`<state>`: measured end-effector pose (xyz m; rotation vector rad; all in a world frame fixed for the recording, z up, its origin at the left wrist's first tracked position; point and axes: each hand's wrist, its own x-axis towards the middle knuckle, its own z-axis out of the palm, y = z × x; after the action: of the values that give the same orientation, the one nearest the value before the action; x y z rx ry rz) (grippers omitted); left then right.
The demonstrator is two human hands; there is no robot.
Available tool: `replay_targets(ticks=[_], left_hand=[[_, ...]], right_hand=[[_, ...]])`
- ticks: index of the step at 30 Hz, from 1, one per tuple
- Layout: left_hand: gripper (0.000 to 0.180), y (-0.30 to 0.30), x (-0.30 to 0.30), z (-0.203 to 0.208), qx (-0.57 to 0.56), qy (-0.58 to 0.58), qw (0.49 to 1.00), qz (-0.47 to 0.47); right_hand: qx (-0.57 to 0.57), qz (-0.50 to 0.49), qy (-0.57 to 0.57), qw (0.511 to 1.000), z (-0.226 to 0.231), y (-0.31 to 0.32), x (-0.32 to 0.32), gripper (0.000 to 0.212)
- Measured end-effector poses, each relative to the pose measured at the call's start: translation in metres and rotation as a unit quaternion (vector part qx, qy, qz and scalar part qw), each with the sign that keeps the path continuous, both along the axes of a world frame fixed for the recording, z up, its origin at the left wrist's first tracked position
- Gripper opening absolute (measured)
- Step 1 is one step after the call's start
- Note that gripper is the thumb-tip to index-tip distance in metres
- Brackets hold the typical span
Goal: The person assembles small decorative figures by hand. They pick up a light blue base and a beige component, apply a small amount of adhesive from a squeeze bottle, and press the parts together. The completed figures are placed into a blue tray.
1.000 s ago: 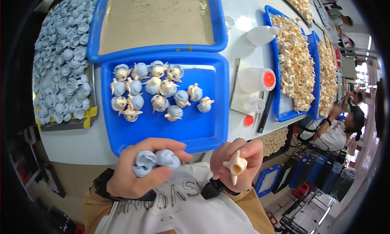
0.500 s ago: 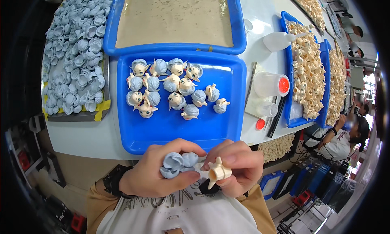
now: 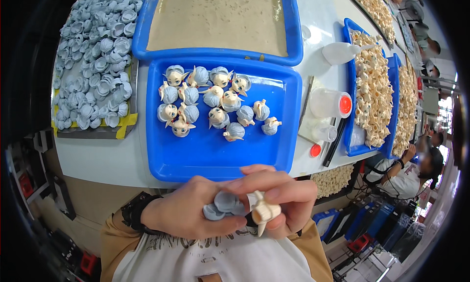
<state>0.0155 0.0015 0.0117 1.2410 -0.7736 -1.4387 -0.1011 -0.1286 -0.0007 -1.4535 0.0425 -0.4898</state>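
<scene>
Near the blue tray [image 3: 196, 154], the left hand [image 3: 183, 206] clasps grey-blue hair shells [image 3: 226, 202]; the right hand [image 3: 291, 196] pinches a cream pointed-eared head piece [image 3: 267, 212]. Right of the tray: squeeze bottle [image 3: 338, 53], red-capped jar [image 3: 323, 103]. Shirt lettering [image 3: 171, 241] is partly hidden.

The shells [image 3: 227, 204] look like matt blue-grey plastic, the cream piece [image 3: 266, 211] like smooth, satin plastic. The near tray [image 3: 215, 157] is glossy plastic; the far tray [image 3: 220, 54] holds a matt, pitted beige layer [image 3: 220, 22]. The white desk [image 3: 103, 159] looks smooth and shiny, the shirt [image 3: 196, 262] cloth.
</scene>
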Motion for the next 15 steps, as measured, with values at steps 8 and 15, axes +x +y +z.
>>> replay_targets(ticks=[8, 15], left_hand=[[0.021, 0.005, -0.003, -0.005, -0.012, -0.011, 0.991, 0.133], [0.027, 0.003, -0.001, -0.005, 0.002, -0.110, 0.987, 0.118]], right_hand=[[-0.009, -0.067, 0.035, 0.997, 0.005, 0.002, -0.003, 0.034], [-0.034, -0.006, 0.002, 0.999, -0.007, -0.011, -0.002, 0.032]])
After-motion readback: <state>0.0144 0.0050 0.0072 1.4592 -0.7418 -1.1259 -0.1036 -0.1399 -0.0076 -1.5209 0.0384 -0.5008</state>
